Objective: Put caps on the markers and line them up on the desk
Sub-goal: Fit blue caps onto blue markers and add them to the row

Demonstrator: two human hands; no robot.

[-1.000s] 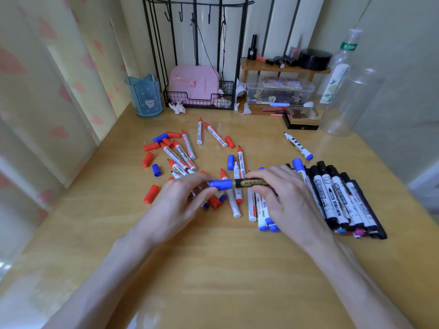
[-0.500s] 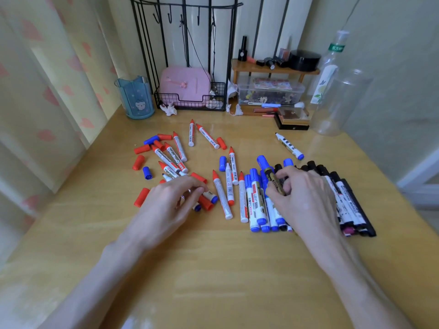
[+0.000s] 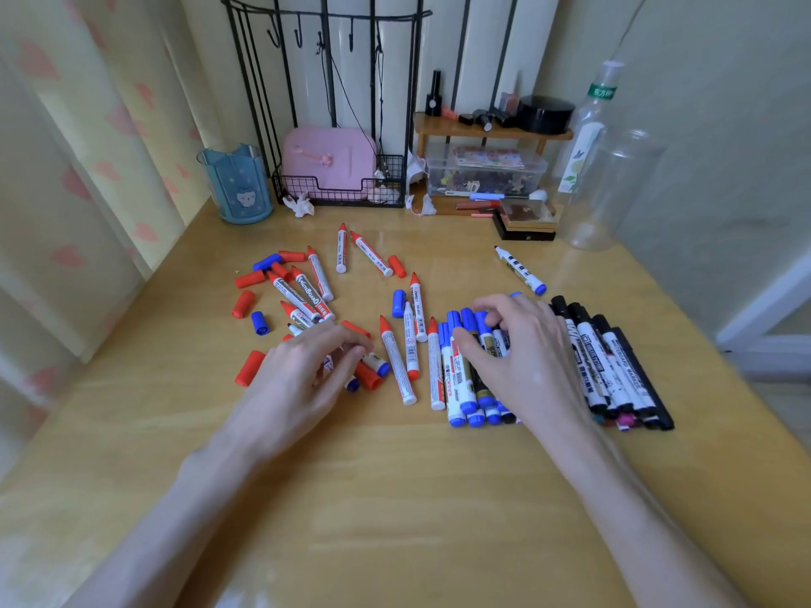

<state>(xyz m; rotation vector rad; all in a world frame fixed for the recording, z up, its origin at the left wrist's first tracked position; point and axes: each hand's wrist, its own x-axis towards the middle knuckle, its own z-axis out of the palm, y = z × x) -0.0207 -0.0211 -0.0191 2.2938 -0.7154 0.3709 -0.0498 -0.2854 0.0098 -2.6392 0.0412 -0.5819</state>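
Blue cup (cat print), pink case in wire basket, clear jar, small wooden shelf

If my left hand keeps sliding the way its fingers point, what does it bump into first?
Probably the red-capped white marker, which lies just past the fingertips of the left hand. The hand's height above the desk is unclear, so it might pass over.

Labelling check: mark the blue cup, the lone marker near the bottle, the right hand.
blue cup [image 3: 239, 190], head view, front wall.
lone marker [image 3: 520, 269], head view, mid-barrel.
right hand [image 3: 529, 357], head view, back of hand.
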